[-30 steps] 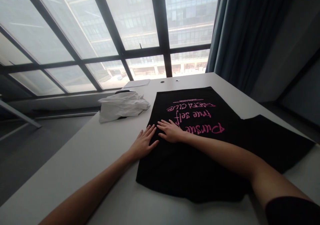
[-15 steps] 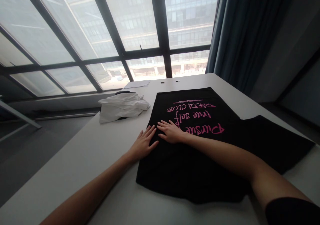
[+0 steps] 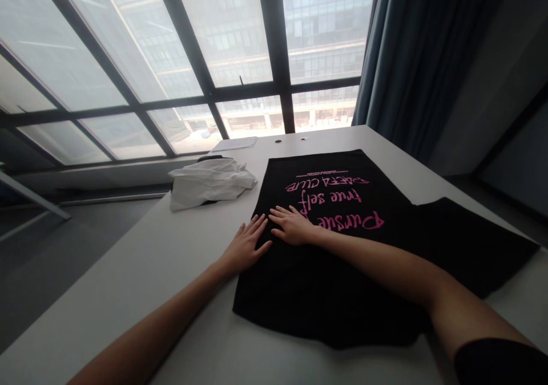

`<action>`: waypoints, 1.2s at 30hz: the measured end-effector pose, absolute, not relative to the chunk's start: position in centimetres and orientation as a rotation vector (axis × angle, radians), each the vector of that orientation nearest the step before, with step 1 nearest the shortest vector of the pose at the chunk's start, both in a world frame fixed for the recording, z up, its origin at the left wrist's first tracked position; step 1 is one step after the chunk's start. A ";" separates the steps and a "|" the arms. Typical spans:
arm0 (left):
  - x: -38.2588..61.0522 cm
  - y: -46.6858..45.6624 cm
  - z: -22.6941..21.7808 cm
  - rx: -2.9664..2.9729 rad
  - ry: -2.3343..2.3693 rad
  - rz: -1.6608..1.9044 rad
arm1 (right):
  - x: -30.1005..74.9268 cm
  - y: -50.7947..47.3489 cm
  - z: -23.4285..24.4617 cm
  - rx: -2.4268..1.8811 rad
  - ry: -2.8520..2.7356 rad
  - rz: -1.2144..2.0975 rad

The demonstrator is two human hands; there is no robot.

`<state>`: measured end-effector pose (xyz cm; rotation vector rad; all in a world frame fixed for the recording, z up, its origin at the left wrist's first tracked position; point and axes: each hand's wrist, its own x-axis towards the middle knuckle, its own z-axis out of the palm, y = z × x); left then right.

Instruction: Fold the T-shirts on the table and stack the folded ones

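A black T-shirt (image 3: 325, 294) with pink lettering, upside down from where I look, lies spread over the white table (image 3: 192, 276). One sleeve side reaches out to the right. My left hand (image 3: 245, 245) rests flat across the shirt's left edge, fingers apart. Close beside it, my right hand (image 3: 293, 225) lies flat on the cloth with fingers spread, covering part of the lettering. Neither hand grips the fabric. My right forearm crosses over the shirt and hides some of it.
A crumpled white cloth (image 3: 212, 182) with something black under it sits at the table's left edge. Farther back are a flat white sheet (image 3: 234, 144) and a dark round hole (image 3: 278, 141) in the tabletop. Windows (image 3: 240, 25) and a blue curtain (image 3: 398, 71) stand behind.
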<state>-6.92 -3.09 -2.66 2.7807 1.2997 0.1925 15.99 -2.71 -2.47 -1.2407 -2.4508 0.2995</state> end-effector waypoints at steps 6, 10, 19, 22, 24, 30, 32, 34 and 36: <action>-7.0 -3.0 -2.8 2.790 1.287 0.226 | 16.0 -2.8 -2.4 -1.244 -2.443 0.302; -7.0 -3.0 -2.8 2.788 1.285 0.219 | 16.0 -2.7 -2.5 -1.237 -2.447 0.291; -6.9 -3.1 -2.6 2.776 1.286 0.215 | 16.0 -2.7 -2.7 -1.237 -2.439 0.287; -6.8 -3.3 -2.4 2.773 1.295 0.204 | 16.0 -2.7 -2.7 -1.236 -2.443 0.280; -6.8 -3.3 -2.5 2.777 1.295 0.215 | 16.0 -2.7 -2.7 -1.238 -2.446 0.283; -7.0 -3.0 -2.8 2.783 1.286 0.223 | 16.0 -2.7 -2.4 -1.234 -2.448 0.297; -7.0 -2.9 -2.9 2.786 1.280 0.224 | 16.0 -2.7 -2.5 -1.231 -2.445 0.296; -7.0 -3.0 -2.8 2.789 1.279 0.231 | 16.0 -2.6 -2.6 -1.230 -2.441 0.290; -7.0 -3.0 -2.8 2.789 1.282 0.235 | 16.0 -2.6 -2.7 -1.232 -2.440 0.284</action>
